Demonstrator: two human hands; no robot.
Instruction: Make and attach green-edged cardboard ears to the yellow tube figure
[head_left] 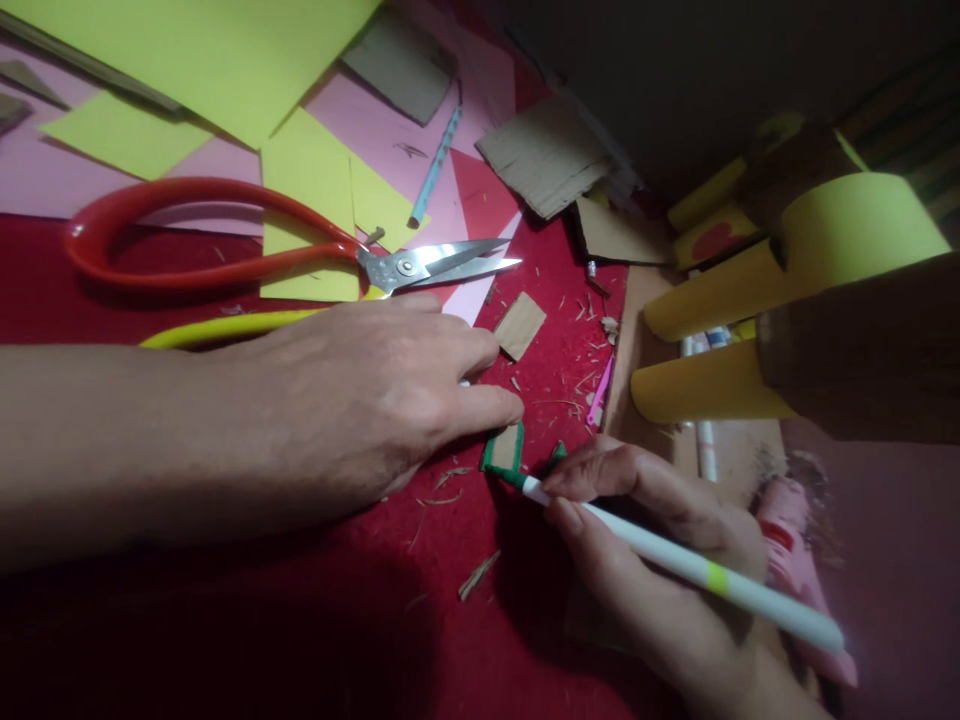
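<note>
The person's right hand (675,605) is leaning in from the near right corner of the dark red surface (555,350), its fingers grasping a slim white marker with a yellow-green band (675,558), whose green tip is touching a small green-bordered cardboard rectangle (505,450). That piece is lying inward from the surface's right edge. The left hand (405,390) is reaching across from the left edge, one fingertip seemingly pressing the rectangle's far side; from here I can't tell whether its tucked fingers are clasping anything. Just beyond, a plain tan cardboard rectangle (520,326) is lying near red-and-yellow-handled metal scissors (405,268), whose blades are standing slightly apart
</note>
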